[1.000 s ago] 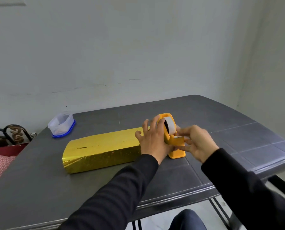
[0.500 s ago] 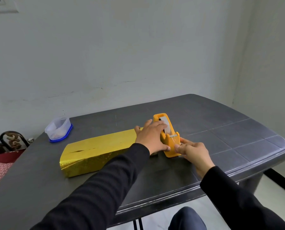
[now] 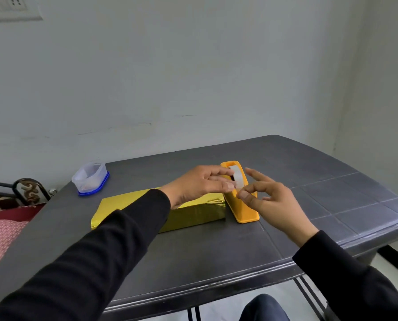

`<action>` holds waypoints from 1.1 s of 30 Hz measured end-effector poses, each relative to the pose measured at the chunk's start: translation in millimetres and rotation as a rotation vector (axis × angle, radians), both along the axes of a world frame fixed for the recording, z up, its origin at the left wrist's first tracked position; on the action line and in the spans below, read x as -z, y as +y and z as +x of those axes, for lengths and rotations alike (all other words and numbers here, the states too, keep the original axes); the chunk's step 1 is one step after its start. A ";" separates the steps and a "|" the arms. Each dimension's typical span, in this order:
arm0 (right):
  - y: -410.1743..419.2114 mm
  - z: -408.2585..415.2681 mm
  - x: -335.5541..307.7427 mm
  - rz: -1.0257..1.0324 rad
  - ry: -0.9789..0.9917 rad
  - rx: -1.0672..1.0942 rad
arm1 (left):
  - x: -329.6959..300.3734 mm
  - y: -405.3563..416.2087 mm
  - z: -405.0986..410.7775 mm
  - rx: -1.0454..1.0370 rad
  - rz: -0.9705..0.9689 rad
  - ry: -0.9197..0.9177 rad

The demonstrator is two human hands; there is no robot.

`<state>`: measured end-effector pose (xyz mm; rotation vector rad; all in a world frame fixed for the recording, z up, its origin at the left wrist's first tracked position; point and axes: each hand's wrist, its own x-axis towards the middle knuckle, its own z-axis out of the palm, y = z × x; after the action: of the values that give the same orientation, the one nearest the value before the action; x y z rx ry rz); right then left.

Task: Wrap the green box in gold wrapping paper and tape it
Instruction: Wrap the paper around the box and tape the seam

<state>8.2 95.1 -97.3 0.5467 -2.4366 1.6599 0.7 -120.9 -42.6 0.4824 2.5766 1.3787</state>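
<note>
The box wrapped in gold paper [image 3: 193, 213] lies lengthwise on the dark grey table [image 3: 332, 181]; no green shows. An orange tape dispenser [image 3: 245, 210] stands against its right end. Both my hands hover just above the dispenser's front. My left hand [image 3: 198, 184] reaches over the box, thumb and fingertips meeting at a short pale strip of tape [image 3: 238, 180]. My right hand [image 3: 272, 201] pinches the strip's lower end between thumb and forefinger, its other fingers spread. The strip partly blends with the roll behind it.
A clear plastic container with a blue lid [image 3: 90, 178] sits upside down at the table's back left corner. A bed with a red-patterned cover [image 3: 3, 228] is left of the table. My knee [image 3: 262, 306] shows below the near edge. A wall stands close behind.
My left hand let go of the dispenser's top and my right hand rose from its front end. Both now meet at a strip of tape above it.
</note>
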 end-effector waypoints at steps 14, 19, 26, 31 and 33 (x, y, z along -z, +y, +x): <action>-132.2 -12.0 -54.5 0.413 -0.012 -0.296 | -13.4 -112.1 65.1 -0.309 0.057 0.191; -180.7 -20.3 -72.9 0.500 -0.089 -0.399 | -13.4 -148.3 70.6 -0.455 -0.004 0.223; -214.5 -36.6 -82.3 0.495 -0.341 -0.561 | -3.6 -179.8 70.8 -0.600 0.206 0.129; -221.8 -46.8 -78.9 0.422 -0.473 -0.559 | 3.3 -180.7 65.5 -0.752 0.367 0.035; -226.3 -49.1 -75.3 0.428 -0.520 -0.522 | 7.0 -176.7 61.0 -0.812 0.420 -0.049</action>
<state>-40.9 -131.2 -22.0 0.9837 -3.2922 1.5898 61.7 -297.6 -49.6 -0.6335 2.5254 2.1378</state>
